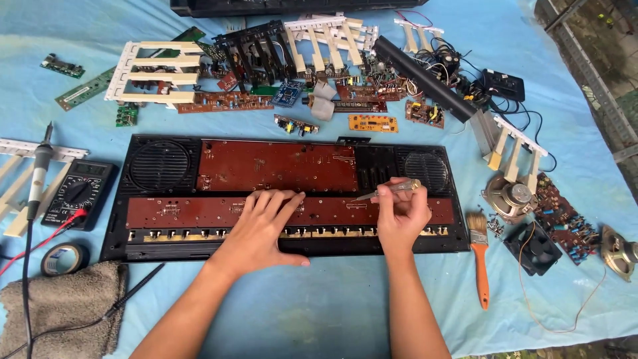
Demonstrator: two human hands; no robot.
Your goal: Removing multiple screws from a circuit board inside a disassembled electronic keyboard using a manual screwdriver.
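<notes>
Brown circuit board [199, 211] lies inside the black keyboard case [166, 249]. Left hand [262, 223] rests flat and released on the board; right hand [402, 216] grips a screwdriver [389, 190], tip touching the board.

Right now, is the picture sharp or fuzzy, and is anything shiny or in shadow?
In the head view, daylight is soft and even, with no strong glare; the left hand and right hand look sharp and throw faint shadows onto the opened keyboard case; the blue sheet has pale, washed-out patches; the fence at the top right corner is softer and slanted by the wide lens.
</notes>
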